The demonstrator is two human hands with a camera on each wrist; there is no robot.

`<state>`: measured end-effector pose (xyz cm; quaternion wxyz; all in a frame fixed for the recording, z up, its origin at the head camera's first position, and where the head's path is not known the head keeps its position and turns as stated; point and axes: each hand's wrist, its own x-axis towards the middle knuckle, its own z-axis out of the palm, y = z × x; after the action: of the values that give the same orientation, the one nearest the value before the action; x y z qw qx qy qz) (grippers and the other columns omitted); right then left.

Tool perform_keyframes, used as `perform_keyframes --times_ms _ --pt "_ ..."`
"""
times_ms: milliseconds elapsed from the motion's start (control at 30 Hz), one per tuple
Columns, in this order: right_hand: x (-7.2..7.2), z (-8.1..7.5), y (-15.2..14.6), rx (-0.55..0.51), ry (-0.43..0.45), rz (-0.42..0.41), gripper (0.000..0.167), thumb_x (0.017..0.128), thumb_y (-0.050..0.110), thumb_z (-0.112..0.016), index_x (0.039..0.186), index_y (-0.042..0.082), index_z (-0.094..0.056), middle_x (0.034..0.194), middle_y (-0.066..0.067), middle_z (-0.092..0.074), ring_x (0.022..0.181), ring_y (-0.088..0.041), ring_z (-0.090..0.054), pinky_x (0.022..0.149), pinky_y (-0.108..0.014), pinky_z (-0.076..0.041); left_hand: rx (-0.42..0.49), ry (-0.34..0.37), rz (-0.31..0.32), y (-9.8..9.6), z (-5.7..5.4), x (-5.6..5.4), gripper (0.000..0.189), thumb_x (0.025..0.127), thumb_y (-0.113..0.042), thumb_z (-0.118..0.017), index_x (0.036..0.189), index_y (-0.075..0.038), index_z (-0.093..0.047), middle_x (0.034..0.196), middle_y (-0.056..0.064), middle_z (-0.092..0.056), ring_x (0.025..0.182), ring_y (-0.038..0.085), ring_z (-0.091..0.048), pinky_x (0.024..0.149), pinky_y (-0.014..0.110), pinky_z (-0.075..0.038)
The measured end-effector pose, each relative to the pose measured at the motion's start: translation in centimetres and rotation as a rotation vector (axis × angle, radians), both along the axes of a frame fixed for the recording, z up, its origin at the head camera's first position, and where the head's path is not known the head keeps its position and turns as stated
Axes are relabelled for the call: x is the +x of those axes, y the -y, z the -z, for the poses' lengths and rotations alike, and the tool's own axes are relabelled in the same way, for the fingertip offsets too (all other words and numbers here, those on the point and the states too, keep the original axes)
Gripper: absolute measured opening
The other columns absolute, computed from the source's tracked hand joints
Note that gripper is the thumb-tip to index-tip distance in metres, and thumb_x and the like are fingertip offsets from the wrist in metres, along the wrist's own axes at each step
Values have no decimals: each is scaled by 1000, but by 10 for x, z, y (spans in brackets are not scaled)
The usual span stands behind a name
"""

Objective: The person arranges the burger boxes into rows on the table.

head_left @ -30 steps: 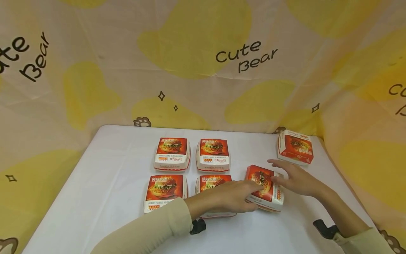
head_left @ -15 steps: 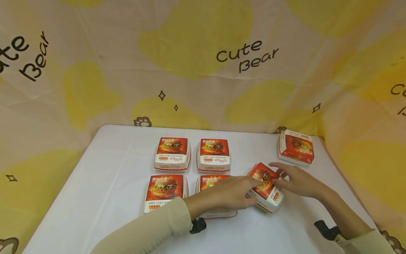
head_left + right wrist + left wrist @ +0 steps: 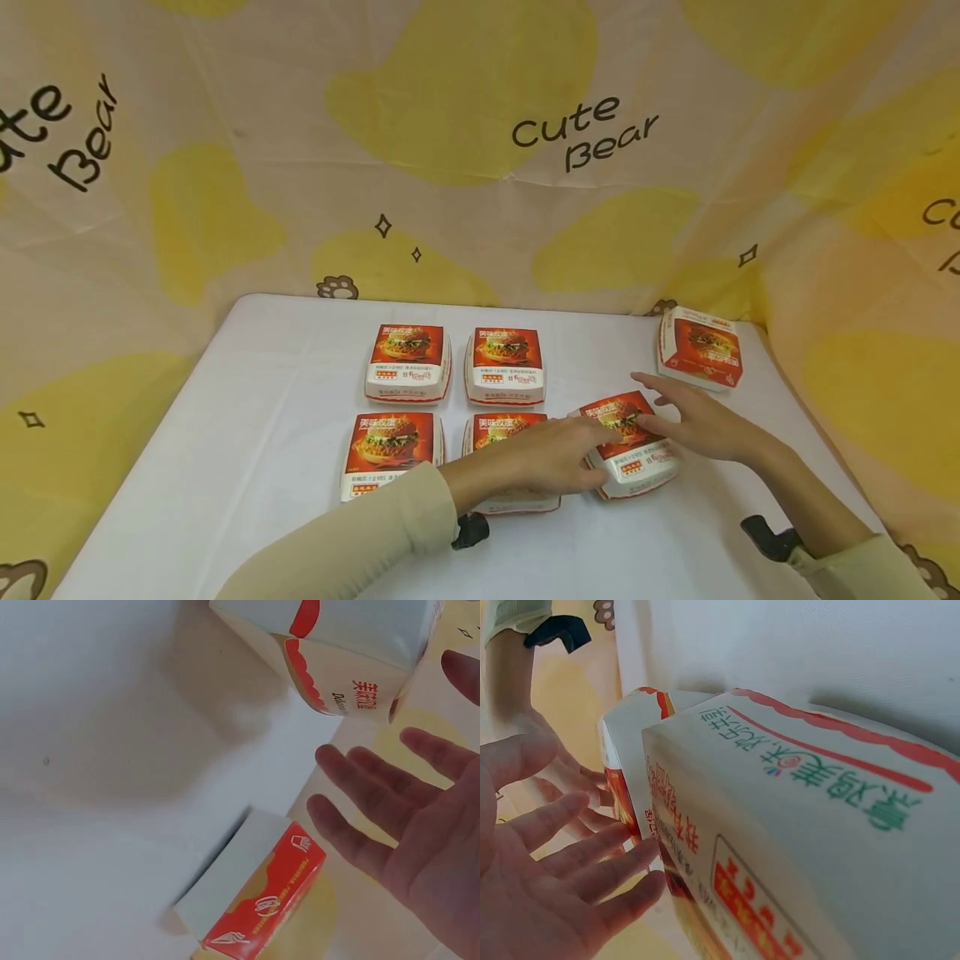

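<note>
A red-and-white burger box [image 3: 637,471] sits on the white table between both hands, slightly turned, its printed burger upright to me. My left hand [image 3: 566,454] lies over the box's left side, fingers extended onto its top. At the box's right side, my right hand [image 3: 701,425] has its thumb by the top and its fingers spread. Both palms show with loosely straight fingers: the left hand [image 3: 562,877] in the left wrist view, the right hand [image 3: 427,817] in the right wrist view. Another burger box [image 3: 506,425] is partly hidden beneath my left forearm.
Burger boxes stand in two rows: one box [image 3: 407,362] and a second box [image 3: 505,365] behind, a third box [image 3: 392,446] in front left. A tilted-looking burger box [image 3: 701,348] lies at the back right corner. A patterned cloth [image 3: 465,167] hangs behind the table.
The burger box between my hands has turned clockwise, its white printed strip swinging from the right side to the front. My right fingers have shifted slightly; the other boxes stay put.
</note>
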<state>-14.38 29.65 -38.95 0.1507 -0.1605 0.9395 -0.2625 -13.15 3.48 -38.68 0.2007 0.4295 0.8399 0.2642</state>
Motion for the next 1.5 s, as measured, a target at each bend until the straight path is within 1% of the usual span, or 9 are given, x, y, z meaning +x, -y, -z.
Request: perform_keyframes --times_ms 133,233,300,433,567,733,1100,1367,1500 --pt "0 3 -2 -60 50 -36 71 93 36 -69 151 7 -39 143 -23 -49 120 -43 -54 85 -60 -53 38 36 21 0 2 -3 50 96 -23 -64 143 -12 -54 140 -2 -56 125 5 -49 102 22 -43" --pt "0 4 -3 -74 61 -54 71 93 34 -70 150 4 -40 139 -22 -53 117 -40 -56 84 -56 -54 55 40 30 0 3 -5 50 96 -22 -63 143 -11 -54 141 -1 -55 126 6 -49 104 22 -41" --pt "0 5 -3 -66 58 -55 71 92 34 -71 148 2 -42 136 -21 -55 113 -36 -58 83 -49 -55 54 32 28 0 4 -6 51 95 -22 -63 144 -11 -53 143 -1 -54 130 6 -47 107 23 -39" --pt "1 5 -3 -39 55 -50 71 91 36 -72 145 0 -45 130 -17 -59 105 -28 -62 78 -37 -55 1 8 25 0 4 -4 50 96 -24 -62 144 -13 -54 147 -1 -50 135 9 -45 109 28 -39" --pt "3 4 -1 -24 63 -40 68 90 37 -73 141 -1 -49 125 -14 -62 101 -24 -62 74 -31 -54 -76 -39 28 -1 4 -1 46 96 -29 -62 141 -16 -59 151 1 -46 134 15 -48 106 33 -43" --pt "5 2 0 -13 56 -40 66 89 38 -73 138 -1 -52 123 -12 -63 99 -22 -62 74 -30 -53 -94 -51 23 0 5 0 44 96 -32 -63 138 -18 -62 153 2 -44 136 16 -46 108 34 -42" --pt "6 1 -1 -10 32 -56 63 88 36 -75 134 -3 -55 122 -12 -64 100 -22 -63 75 -27 -53 -75 -5 1 4 3 0 43 96 -33 -63 138 -19 -62 154 2 -43 139 19 -42 108 34 -41" --pt "7 1 -2 -11 39 -51 64 88 36 -75 135 -2 -54 120 -10 -65 101 -24 -63 76 -36 -56 -92 -17 15 3 4 2 44 95 -33 -65 137 -19 -62 153 1 -43 134 16 -47 102 33 -47" --pt "7 2 -3 -10 34 -58 65 88 37 -75 136 -2 -54 120 -10 -65 100 -23 -64 76 -32 -55 -89 -21 25 2 4 1 44 96 -33 -65 138 -19 -61 152 1 -44 134 16 -48 102 33 -46"
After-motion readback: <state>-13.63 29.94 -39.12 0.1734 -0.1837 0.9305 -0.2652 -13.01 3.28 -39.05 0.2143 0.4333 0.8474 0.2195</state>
